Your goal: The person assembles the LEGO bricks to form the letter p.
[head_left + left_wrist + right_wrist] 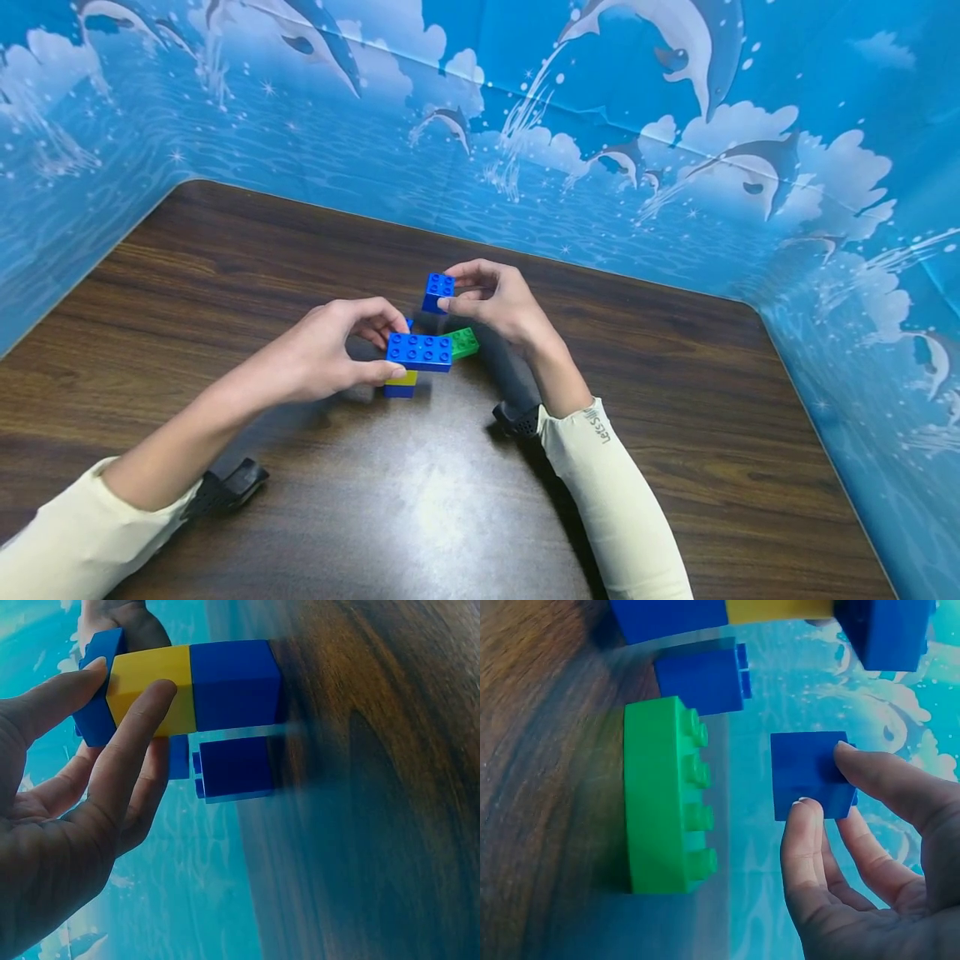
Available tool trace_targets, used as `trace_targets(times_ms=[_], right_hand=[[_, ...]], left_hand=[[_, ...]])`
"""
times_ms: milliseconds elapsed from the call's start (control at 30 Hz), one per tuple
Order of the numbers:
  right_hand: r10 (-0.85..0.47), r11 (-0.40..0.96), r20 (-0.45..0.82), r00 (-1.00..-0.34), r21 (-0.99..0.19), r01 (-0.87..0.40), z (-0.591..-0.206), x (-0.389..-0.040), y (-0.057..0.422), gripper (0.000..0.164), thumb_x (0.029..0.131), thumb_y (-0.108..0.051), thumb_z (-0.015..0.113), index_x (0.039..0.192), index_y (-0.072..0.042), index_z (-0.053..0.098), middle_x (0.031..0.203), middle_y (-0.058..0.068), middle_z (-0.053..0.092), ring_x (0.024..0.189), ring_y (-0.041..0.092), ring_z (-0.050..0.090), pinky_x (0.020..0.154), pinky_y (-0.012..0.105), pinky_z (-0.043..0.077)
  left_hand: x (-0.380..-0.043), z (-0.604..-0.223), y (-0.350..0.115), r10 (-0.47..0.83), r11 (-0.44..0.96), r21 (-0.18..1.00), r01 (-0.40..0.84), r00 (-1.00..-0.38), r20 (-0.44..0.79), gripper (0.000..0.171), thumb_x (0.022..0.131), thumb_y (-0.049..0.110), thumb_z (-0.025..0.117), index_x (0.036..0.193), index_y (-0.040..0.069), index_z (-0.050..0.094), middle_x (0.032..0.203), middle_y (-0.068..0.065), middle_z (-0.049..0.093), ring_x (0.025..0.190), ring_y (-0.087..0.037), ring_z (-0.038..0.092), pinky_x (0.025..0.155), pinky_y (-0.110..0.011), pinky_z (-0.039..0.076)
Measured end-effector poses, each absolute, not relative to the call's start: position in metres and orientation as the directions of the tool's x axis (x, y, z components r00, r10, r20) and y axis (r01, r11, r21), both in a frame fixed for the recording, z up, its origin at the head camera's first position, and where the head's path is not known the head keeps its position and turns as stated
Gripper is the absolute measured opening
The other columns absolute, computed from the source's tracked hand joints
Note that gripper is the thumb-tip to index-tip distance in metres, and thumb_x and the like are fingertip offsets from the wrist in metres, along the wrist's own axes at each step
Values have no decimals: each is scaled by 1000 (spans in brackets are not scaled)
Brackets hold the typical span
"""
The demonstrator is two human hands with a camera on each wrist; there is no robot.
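Note:
My left hand (326,346) holds the long blue brick (422,353) across the top of a small stack. Beneath it are a yellow brick (154,671) and a blue brick (236,686) at the bottom. In the left wrist view, one finger lies along the yellow brick and another digit on the top blue one. Above the table, behind the stack, my right hand (510,308) pinches a small blue brick (806,769) between thumb and fingers. The green brick (656,799) lies on the table near the stack, beside another blue brick (697,681).
A dark wood-grain table (712,400) carries everything. Behind and at both sides hangs a blue curtain (420,192) printed with dolphins. Black straps with devices (228,486) sit at both wrists below pale sleeves.

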State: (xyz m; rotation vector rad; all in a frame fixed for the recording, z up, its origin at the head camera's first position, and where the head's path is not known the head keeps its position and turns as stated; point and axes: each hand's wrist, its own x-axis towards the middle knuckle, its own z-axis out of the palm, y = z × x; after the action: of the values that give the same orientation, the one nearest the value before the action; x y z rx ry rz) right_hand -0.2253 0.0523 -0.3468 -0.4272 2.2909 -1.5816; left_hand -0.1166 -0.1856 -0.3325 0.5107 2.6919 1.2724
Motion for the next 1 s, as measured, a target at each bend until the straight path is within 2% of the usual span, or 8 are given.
trace_targets(times_ms=[367,600,700,867,933,1000], right_hand=[[-429,347,-82,-900,-934,-80,-330,-217,59,35,94,-13,84,126,-9,72,124,12,74,109,26,75,97,42,61],[-465,358,-59,-883,-925,-127,-316,-208,62,36,94,-13,83,127,-8,71,122,12,74,104,25,75,92,37,62],[-482,349,-45,-875,-926,-144,-310,-203,63,35,95,-12,82,128,-7,71,119,13,75,101,25,75,92,40,62],[-519,324,-30,-854,-932,-164,-302,-197,63,34,96,-10,81,128,-6,70,115,13,76,98,26,76,95,54,60],[-537,317,-22,-843,-932,-177,-299,-193,63,34,95,-9,81,128,-6,70,114,13,76,97,26,77,92,52,61],[-553,321,-12,-833,-926,-200,-297,-190,63,34,95,-10,81,128,-7,71,112,12,76,95,25,77,86,45,62]], left_hand=[[-117,-335,-183,346,576,781,243,-938,37,37,89,21,91,117,9,69,113,-8,74,106,-27,71,100,-55,51],[-118,-337,-185,337,576,789,213,-941,8,39,89,21,91,119,6,70,114,-11,75,107,-29,72,101,-59,51],[-119,-337,-185,334,580,789,201,-943,-6,40,90,22,90,119,6,69,114,-12,75,107,-29,71,101,-61,50],[-119,-339,-185,343,563,799,211,-939,6,39,89,23,90,118,6,70,112,-10,76,106,-28,72,101,-60,51],[-120,-340,-185,349,553,805,216,-937,12,39,90,22,90,118,6,70,112,-10,77,106,-27,72,101,-59,51],[-120,-340,-185,351,549,808,214,-936,9,39,90,22,90,119,6,69,113,-10,76,107,-28,72,102,-60,51]])
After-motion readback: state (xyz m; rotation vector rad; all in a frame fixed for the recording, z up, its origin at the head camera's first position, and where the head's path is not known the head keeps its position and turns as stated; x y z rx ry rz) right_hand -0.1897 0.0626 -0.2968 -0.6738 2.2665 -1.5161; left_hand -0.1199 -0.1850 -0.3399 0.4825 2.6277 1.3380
